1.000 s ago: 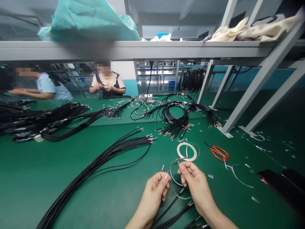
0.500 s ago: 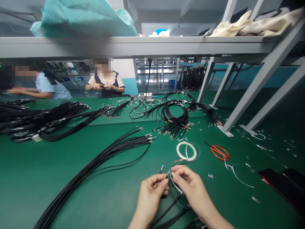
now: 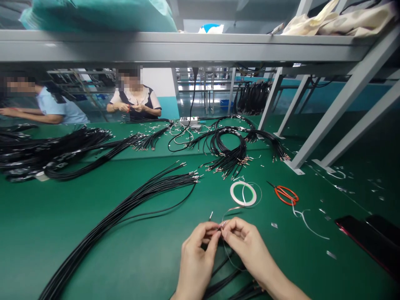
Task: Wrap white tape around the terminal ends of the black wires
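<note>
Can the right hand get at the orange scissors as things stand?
Probably yes: the green mat between the right hand and the orange-handled scissors looks free. But the hand pinches a thin wire and would likely release it first.

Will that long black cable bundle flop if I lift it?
Probably floppy: the black cables lie in long, loose curves and would likely droop. The strands look unbound, so they may slide apart, and their metal terminals could snag.

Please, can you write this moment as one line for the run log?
left hand: pinches thin wire | right hand: pinches same wire | nearby: tape roll, scissors, black cables
</note>
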`<state>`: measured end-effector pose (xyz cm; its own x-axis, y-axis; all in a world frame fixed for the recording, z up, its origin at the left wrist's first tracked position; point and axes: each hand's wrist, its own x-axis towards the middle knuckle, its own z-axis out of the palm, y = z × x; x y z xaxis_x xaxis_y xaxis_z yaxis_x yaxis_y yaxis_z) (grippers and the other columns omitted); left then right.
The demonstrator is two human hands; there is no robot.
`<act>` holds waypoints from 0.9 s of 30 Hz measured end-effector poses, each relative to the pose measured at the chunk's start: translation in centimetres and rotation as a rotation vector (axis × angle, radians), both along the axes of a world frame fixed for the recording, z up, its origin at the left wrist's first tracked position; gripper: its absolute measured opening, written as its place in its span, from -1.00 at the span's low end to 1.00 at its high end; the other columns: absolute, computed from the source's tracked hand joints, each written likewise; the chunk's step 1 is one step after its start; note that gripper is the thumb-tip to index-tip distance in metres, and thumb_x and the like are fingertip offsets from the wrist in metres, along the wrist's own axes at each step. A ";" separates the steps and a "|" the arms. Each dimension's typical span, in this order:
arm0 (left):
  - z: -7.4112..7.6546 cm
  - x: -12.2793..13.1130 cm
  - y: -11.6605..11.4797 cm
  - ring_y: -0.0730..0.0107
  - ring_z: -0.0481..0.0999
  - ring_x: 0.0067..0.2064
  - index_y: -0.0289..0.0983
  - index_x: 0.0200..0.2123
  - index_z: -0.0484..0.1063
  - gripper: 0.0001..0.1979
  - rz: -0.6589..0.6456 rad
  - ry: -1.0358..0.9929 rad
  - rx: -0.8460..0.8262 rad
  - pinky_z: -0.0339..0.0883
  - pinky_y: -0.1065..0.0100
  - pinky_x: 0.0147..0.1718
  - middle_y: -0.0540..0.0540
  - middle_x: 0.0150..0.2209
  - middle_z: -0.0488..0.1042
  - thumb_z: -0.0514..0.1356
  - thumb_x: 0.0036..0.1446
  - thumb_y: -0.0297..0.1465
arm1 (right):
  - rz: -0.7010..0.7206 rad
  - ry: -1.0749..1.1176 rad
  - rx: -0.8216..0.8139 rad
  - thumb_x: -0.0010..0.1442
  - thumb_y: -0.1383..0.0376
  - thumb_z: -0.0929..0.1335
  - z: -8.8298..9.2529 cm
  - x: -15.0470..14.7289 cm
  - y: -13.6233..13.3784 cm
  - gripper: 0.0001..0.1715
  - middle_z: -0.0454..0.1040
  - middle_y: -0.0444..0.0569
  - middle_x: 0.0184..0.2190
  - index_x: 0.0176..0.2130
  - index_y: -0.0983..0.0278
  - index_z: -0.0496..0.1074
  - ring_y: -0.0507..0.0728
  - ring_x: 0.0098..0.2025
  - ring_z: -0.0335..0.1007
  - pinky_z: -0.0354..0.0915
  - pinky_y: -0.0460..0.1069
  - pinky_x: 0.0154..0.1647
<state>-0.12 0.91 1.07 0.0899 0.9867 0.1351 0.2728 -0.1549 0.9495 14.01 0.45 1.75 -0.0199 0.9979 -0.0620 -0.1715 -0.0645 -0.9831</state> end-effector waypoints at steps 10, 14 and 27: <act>0.8 0.3 -0.3 0.31 0.53 -0.38 -0.16 -0.30 0.58 -0.86 0.017 0.005 0.055 0.38 0.39 -0.35 -0.07 -0.38 0.56 0.22 0.08 -0.38 | -0.019 0.029 -0.043 0.03 0.18 0.44 -0.2 0.1 0.2 -0.75 0.50 -0.05 -0.40 -0.50 0.29 0.41 0.11 -0.35 0.41 0.31 -0.04 -0.27; 1.1 0.3 -0.3 0.31 0.53 -0.36 -0.14 -0.25 0.59 -0.82 -0.001 0.035 0.105 0.37 0.40 -0.34 -0.07 -0.39 0.55 0.21 0.09 -0.41 | -0.020 0.038 -0.042 0.04 0.20 0.44 -0.2 0.0 0.1 -0.77 0.48 -0.10 -0.47 -0.50 0.29 0.41 0.08 -0.38 0.39 0.29 -0.06 -0.29; 0.2 0.0 -0.2 0.36 0.53 -0.36 -0.15 -0.19 0.55 -0.81 -0.026 0.074 0.088 0.39 0.43 -0.34 -0.06 -0.35 0.54 0.18 0.13 -0.42 | 0.033 0.041 -0.038 0.09 0.25 0.41 -0.4 0.3 0.2 -0.80 0.44 -0.11 -0.47 -0.49 0.30 0.39 0.07 -0.37 0.37 0.26 -0.05 -0.27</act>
<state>-0.14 0.67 1.28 0.1285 0.9686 0.2130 0.3360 -0.2446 0.9096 14.32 0.69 1.36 -0.0560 0.9936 -0.0982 -0.2092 -0.1078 -0.9719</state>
